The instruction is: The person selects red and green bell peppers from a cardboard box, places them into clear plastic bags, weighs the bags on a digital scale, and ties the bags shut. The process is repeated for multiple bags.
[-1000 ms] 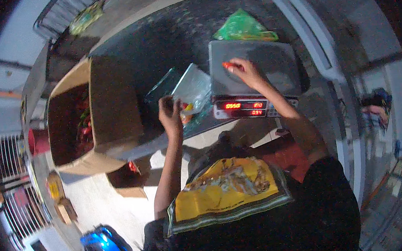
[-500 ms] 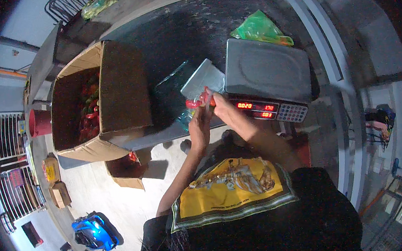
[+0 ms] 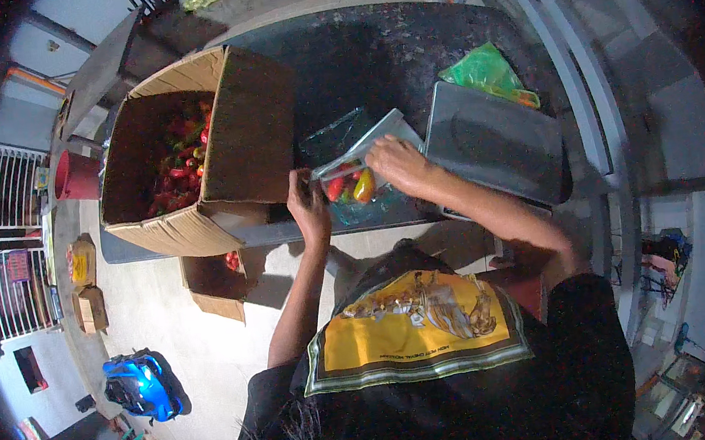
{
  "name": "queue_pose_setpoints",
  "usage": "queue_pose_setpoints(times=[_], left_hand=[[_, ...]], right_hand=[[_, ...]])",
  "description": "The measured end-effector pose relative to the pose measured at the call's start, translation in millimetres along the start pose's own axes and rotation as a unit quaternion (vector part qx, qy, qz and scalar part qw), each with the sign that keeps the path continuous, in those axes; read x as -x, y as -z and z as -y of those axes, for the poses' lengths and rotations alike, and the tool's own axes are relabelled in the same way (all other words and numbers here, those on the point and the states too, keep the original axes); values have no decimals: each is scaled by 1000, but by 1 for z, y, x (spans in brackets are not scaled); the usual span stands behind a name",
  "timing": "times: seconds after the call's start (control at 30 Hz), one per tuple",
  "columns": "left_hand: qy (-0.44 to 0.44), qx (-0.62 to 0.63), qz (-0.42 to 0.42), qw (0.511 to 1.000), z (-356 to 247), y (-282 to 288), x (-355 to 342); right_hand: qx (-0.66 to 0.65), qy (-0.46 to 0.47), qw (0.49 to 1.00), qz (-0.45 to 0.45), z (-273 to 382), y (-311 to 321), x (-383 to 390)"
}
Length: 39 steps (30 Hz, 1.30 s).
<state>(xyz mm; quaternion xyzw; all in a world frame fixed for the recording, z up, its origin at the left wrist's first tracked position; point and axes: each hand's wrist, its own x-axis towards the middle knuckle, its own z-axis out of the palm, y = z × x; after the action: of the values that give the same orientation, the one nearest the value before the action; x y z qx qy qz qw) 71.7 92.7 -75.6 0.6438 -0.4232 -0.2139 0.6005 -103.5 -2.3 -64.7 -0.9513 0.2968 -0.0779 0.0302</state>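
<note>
Just left of the scale point(image 3: 494, 143), left hand point(image 3: 309, 211) and right hand point(image 3: 398, 163) are both pinching a clear plastic bag point(image 3: 339, 171) (yellowish and red peppers point(image 3: 364, 187) inside, looks like).

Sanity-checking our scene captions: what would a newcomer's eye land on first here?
Probably the bright yellow printed panel on the black top, low centre. Next, the large open brown cardboard box of glossy red produce, upper left, and the red and yellow pieces in a clear plastic bag between the left hand and right hand. Lower left, a shiny blue rounded object also stands out.
</note>
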Motion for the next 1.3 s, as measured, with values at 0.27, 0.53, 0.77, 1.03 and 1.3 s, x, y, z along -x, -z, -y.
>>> queue_pose_setpoints(times=[0.27,0.53,0.77,1.03,1.3], left_hand=[[-132,4,3,991,-108,-3,-61],[-96,143,58,983,-129,-26,-96],[-98,208,216,949,-163,-47,-88],[-59,182,333,923,-177,-58,-91],[-125,352,398,838,-251,-76,-83]], right_hand=[[91,98,978,-161,-28,132,-34],[71,102,960,-250,-32,185,-38],[25,39,976,-212,-37,212,-39],[-418,25,841,-342,-43,204,-6],[-411,16,900,-145,-58,84,15]])
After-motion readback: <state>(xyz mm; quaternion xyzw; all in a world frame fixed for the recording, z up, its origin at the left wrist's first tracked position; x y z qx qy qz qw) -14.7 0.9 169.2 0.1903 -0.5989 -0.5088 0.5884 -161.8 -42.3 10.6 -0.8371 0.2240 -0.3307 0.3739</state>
